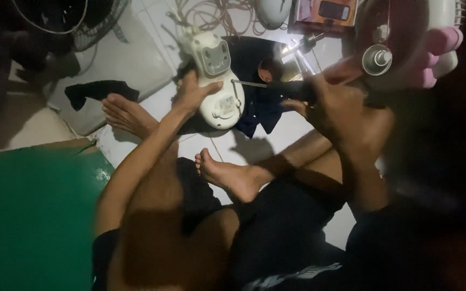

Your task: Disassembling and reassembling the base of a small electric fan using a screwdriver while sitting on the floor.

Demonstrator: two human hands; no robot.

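Left hand point(192, 94) clamps white fan base point(217, 81) on floor, 12 o'clock of feet. Right hand point(324, 99) grips screwdriver point(276, 86), tip at base's 3 o'clock. Best: keep shaft square, base pinned.

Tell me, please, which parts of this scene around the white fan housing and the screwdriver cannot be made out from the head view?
- Screwdriver tip: where it meets the white fan housing is too small to tell.
- Screwdriver handle: wrapped by the right hand.
- Housing's near side: covered by the left hand.
- Pink fan: blurred, cut off by the top edge.
- Lower right: lost in dark shadow.
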